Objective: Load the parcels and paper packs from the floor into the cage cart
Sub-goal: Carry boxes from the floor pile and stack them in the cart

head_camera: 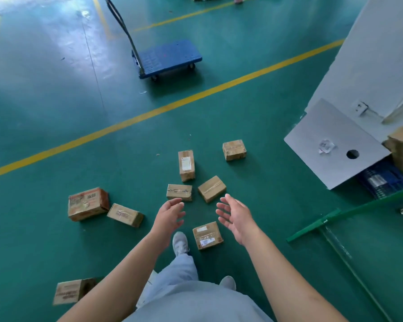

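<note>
Hands over green floor: left hand (170,213) & right hand (234,214) both spread wide, holding nothing, palms facing, above taped brown parcels (179,192) scattered near feet. Cage cart (382,180) at right edge; blue platform trolley (170,58) beyond.

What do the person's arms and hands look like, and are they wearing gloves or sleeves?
No gloves and no sleeves in view: the left hand and right hand are bare, and so are both forearms. No watch, rings or bracelets show. Lower down you can see light grey-blue clothing and pale sneakers.
</note>
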Tool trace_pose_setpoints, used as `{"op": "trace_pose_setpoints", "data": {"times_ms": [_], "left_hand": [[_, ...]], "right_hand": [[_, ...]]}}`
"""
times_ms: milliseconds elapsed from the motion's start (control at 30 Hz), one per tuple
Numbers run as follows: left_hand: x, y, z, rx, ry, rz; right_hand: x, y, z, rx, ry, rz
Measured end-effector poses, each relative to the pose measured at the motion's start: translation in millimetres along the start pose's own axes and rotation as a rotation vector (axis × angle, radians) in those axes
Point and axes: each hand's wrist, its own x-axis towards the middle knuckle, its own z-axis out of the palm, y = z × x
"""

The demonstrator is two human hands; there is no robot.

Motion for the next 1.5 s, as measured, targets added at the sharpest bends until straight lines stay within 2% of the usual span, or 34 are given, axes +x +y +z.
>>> {"op": "trace_pose_setpoints", "data": {"times_ms": [267, 433, 633, 767, 867, 1133, 1333, 1500], "left_hand": [[79, 42, 1, -0.117, 0.008, -0.051], [159, 85, -20, -0.165, 0.033, -0.083], [251, 147, -69, -0.196, 0.065, -0.159], [307, 178, -94, -0.147, 0.081, -0.18], [340, 195, -95, -0.112, 0.07, -0.193], [435, 197, -47, -0.118, 0.101, -0.279], [527, 139, 6, -0.161, 0.146, -0.43], [613, 79, 28, -0.17, 0.157, -0.52]], "right_hand": [[73, -47, 42, -0.122, 0.015, 0.034], [136, -85, 99, -0.201, 0.036, 0.071], [227, -129, 200, -0.315, 0.048, 0.168], [275, -146, 255, -0.341, -0.029, 0.219], [304, -158, 272, -0.357, -0.061, 0.24], [418, -174, 243, -0.42, -0.02, 0.366], [528, -158, 200, -0.534, 0.007, 0.462], [622, -113, 187, -0.592, 0.009, 0.518]]}}
